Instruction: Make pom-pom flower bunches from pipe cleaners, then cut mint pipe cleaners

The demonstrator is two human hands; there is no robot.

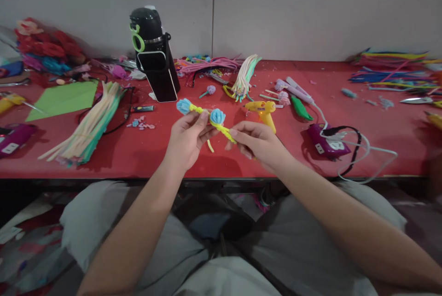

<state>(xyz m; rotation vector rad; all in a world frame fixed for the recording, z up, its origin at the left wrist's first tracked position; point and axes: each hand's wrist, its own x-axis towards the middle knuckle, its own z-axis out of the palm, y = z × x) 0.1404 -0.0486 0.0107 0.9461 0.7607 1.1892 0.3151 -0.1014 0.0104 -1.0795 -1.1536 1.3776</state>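
Note:
Between my two hands, above the front of the red table, is a pipe-cleaner flower piece [218, 117] with fluffy light-blue heads and twisted yellow stems. My left hand [188, 142] pinches the yellow stem between the two blue heads, thumb on top. One blue head pokes out to the left of that thumb, the other lies just right of it. My right hand [255, 144] has its thumb and fingers closed on the lower right end of the yellow stem. A pale yellow strand [210, 146] hangs below the left fingers. Right behind my right hand lies a yellow glue gun [264, 109].
On the red table [155, 153], a bundle of cream and green pipe cleaners [91, 123] lies left, near a black bottle [150, 56]. A purple power strip [328, 142] with looping white cables sits right. Scissors [416, 100] and coloured pipe cleaners [390, 75] lie far right.

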